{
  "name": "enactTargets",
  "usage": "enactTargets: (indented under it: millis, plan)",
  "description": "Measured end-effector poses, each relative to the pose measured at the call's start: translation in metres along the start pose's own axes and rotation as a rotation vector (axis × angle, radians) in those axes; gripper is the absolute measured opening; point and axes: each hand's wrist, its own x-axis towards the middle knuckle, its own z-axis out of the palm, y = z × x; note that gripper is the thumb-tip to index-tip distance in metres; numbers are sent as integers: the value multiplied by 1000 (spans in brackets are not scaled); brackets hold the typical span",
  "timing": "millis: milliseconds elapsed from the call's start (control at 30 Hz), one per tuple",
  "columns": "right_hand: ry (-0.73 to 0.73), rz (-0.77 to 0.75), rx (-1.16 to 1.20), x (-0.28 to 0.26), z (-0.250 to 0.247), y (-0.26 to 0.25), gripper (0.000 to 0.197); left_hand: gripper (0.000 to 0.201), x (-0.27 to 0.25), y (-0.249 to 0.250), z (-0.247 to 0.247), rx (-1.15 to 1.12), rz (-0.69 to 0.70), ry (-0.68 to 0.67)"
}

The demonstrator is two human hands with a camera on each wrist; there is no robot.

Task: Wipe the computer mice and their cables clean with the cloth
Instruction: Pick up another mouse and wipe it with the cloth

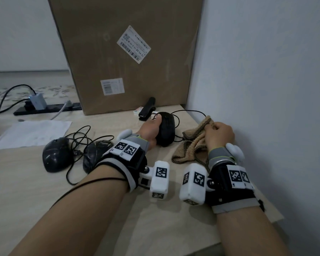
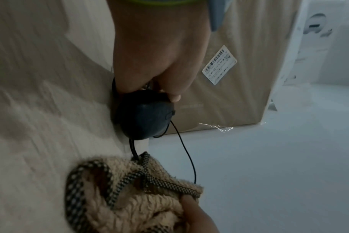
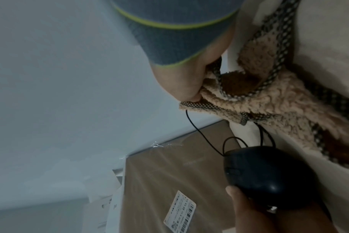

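My left hand grips a black mouse on the table near the box; the wrist views show the same mouse with my thumb along its side. Its thin black cable loops toward the wall and runs under the cloth. My right hand clutches a bunched tan fleece cloth with dark checked trim, just right of the mouse. Two more black mice lie at the left with tangled cables.
A big cardboard box stands behind the mouse. A black stapler lies at its foot. The wall closes the right side. Paper and a power strip with plugs sit at the far left.
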Motion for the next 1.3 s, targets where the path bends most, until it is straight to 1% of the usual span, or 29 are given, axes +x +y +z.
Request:
enactTargets:
  millis: [33,100,167,233,333,400,433,467,533,567,600,667,700,733,767,867,900,933,1000,1067,1100,1300]
  plan:
    - [3,-1,-10,1,-4,0,37,37,0,1,2,46,13,-13]
    - [-5,-15,-5,3,-11,-1,33,35,2,3,5,146,31,-30]
    - [-30,-40,5,8,-15,-1,29,25,4,6,7,262,41,-43]
    - [-61,-74,16,11,-15,1,27,22,12,5,5,398,72,-13]
    - [-97,-94,29,10,-15,4,25,20,12,5,5,701,192,118]
    - [-102,-104,31,10,-14,5,23,46,9,8,6,818,205,198]
    - [-92,-121,19,10,-12,6,22,55,9,11,7,864,209,216]
    - [-77,-144,7,10,-11,6,21,62,10,16,5,925,227,225]
    - [-40,-185,-10,9,-8,7,15,66,10,24,1,1065,248,236]
    - [-19,-201,-13,8,-8,6,13,64,9,29,0,1150,245,248]
    - [-1,-217,-13,6,-9,4,13,56,7,34,-1,1239,247,268]
    - [12,-235,-14,2,-12,0,14,30,-5,46,2,1403,235,284]
    - [9,-237,-21,0,-14,-2,16,22,-12,52,4,1423,231,279]
    - [4,-248,-30,-1,-15,-4,19,21,-18,58,5,1415,251,261]
    - [-9,-269,-42,-4,-15,-7,20,22,-21,62,3,1349,299,235]
    - [-97,-381,-43,-9,-13,-13,19,21,-38,66,0,943,543,166]
    - [-144,-425,-32,-13,-11,-14,18,21,-45,63,0,844,582,123]
    - [-197,-468,-29,-16,-11,-16,17,20,-53,59,3,802,607,61]
    - [-308,-541,-51,-22,-9,-19,17,19,-63,47,9,779,605,-82]
    - [-389,-586,-80,-26,-7,-20,16,22,-66,35,9,743,561,-192]
    - [-415,-595,-80,-27,-7,-20,16,23,-66,29,8,743,550,-200]
    - [-497,-618,-54,-35,-2,-23,18,21,-62,19,-9,818,522,-121]
